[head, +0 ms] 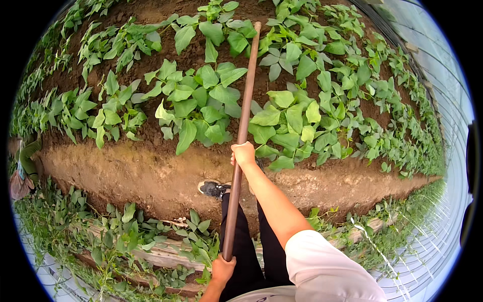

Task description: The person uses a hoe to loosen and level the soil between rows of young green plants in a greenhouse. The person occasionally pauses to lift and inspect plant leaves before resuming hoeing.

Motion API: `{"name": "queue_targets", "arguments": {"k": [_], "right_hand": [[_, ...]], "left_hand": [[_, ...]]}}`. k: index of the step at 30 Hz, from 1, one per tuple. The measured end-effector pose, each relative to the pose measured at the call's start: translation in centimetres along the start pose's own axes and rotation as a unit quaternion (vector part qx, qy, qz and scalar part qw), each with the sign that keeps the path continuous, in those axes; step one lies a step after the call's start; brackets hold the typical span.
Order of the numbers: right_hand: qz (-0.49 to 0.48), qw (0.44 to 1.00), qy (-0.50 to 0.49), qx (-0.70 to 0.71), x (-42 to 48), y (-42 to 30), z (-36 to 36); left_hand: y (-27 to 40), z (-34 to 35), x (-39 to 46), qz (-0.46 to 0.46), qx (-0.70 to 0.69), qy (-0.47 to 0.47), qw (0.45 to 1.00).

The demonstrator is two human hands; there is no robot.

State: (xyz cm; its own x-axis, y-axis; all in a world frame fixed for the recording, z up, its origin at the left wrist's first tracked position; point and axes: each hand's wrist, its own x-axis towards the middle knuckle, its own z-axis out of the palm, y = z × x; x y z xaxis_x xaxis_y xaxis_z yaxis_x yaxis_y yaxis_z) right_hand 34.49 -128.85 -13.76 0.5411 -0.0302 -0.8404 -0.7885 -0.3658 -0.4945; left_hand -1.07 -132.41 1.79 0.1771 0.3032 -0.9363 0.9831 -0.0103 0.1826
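Note:
A long brown wooden handle (247,94) runs from near my waist up over the bean-like plants. My right hand (243,154) is closed around its middle, above the dirt path. Lower down, my left hand (223,267) grips the end closest to my body. The far end of the handle lies among leaves at the top of the view, and whatever tool head it may have cannot be made out. Leafy green plants (200,102) stand on both sides of the handle, in rows on dark soil.
I stand on a bare dirt path (151,177), a black shoe (214,188) showing. Vines and a weathered wooden board (166,255) lie behind me. At far left is another person's green-trousered leg (28,156) beside a bag (20,185). White strings (377,249) and greenhouse sheeting (449,113) are on the right.

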Motion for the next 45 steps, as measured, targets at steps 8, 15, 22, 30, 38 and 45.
{"name": "queue_targets", "arguments": {"k": [8,15,22,30,38,45], "right_hand": [[0.086,0.988,-0.118,0.053,-1.0,-8.8,-2.1],[0.053,0.975,-0.171,0.130,3.7,-15.1,-2.7],[0.070,0.968,-0.163,0.176,-6.3,-5.1,-3.5],[0.196,0.967,-0.100,0.131,-6.6,4.6,-2.0],[0.005,0.983,-0.092,0.161,-3.0,-5.5,-2.6],[-0.123,0.991,-0.041,0.029,5.1,-14.1,-4.6]], "left_hand": [[14.7,-9.4,-10.7,-0.058,-0.119,-0.215,0.968],[18.7,-14.2,-14.0,-0.016,-0.348,-0.327,0.878],[5.7,-10.2,-16.2,-0.096,-0.160,-0.209,0.960],[-7.9,-2.5,-12.1,-0.038,0.040,-0.008,0.998],[-3.2,0.4,0.1,0.095,0.039,0.086,0.991],[10.8,1.6,3.3,0.088,-0.041,0.028,0.995]]}}
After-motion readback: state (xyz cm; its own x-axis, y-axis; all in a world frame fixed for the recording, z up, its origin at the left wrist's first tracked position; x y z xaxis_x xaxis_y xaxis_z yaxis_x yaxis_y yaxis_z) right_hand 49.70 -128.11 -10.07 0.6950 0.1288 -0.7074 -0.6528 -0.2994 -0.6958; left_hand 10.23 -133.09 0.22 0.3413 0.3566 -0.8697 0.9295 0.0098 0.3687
